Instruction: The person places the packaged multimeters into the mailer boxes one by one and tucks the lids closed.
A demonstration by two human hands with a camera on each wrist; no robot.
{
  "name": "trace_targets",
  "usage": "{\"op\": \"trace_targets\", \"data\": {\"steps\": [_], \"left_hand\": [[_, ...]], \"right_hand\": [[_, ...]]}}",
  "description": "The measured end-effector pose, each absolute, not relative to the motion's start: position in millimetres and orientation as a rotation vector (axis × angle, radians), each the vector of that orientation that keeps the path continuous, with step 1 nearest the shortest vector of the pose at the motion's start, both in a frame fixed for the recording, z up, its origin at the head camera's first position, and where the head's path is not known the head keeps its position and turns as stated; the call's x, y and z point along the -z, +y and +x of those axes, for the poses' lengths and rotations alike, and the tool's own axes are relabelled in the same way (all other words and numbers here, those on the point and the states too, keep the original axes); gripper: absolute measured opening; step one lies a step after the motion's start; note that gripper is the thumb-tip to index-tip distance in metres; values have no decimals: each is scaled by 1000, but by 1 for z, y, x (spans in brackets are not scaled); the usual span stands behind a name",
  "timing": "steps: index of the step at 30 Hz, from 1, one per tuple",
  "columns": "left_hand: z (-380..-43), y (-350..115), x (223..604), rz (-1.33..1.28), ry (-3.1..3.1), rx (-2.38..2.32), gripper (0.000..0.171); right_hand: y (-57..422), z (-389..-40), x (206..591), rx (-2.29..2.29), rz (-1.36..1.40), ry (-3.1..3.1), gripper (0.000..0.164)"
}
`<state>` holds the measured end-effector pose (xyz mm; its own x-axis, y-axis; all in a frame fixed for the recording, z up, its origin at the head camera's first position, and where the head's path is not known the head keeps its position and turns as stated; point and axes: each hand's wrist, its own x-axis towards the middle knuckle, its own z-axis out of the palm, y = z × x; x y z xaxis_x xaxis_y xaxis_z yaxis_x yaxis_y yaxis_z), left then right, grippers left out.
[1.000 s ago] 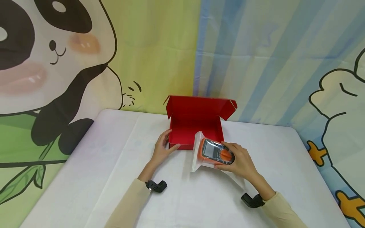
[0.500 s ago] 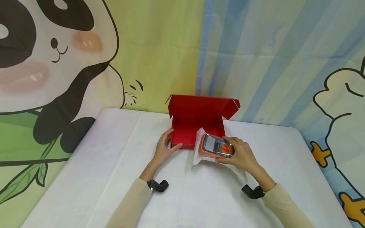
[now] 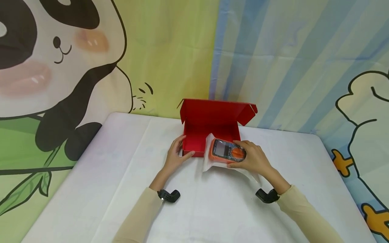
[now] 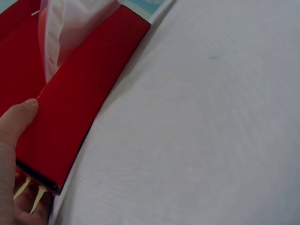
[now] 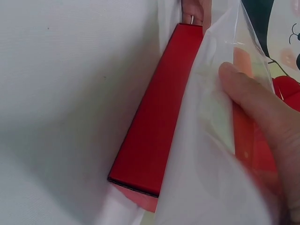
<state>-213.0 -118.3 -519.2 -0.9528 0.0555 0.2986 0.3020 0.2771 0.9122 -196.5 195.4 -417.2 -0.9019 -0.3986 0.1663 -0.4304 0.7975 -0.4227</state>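
An orange and black multimeter [image 3: 221, 148] lies inside a clear plastic bag [image 3: 208, 162], its screen and dial facing up. My right hand [image 3: 254, 157] grips it through the bag, fingers along the far side and thumb along the near side. The multimeter is above the front right part of an open red cardboard box [image 3: 194, 136]. In the right wrist view, loose bag [image 5: 206, 140] hangs beside the box's front wall [image 5: 154, 108]. My left hand [image 3: 174, 156] holds the box's front left corner, thumb [image 4: 22, 117] on the front wall and fingers at the left side.
The box lid [image 3: 212, 109] stands raised at the back, with side flaps spread. A white-covered table [image 3: 194, 209] carries everything. Behind it hangs a printed curtain [image 3: 170, 50] with cartoon figures. Each wrist wears a black camera band [image 3: 170, 196].
My right hand has moved the bagged multimeter slightly up and away, farther over the box front. The left hand keeps its hold on the corner. The view has shifted a little.
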Motion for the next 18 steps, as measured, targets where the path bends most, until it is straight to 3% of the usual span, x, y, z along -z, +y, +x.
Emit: {"op": "trace_targets", "data": {"steps": [18], "left_hand": [[-216,-118,520,-348,-2323,1730,73]], "right_hand": [[175,-216,409,-723,712,-2956,89]]}}
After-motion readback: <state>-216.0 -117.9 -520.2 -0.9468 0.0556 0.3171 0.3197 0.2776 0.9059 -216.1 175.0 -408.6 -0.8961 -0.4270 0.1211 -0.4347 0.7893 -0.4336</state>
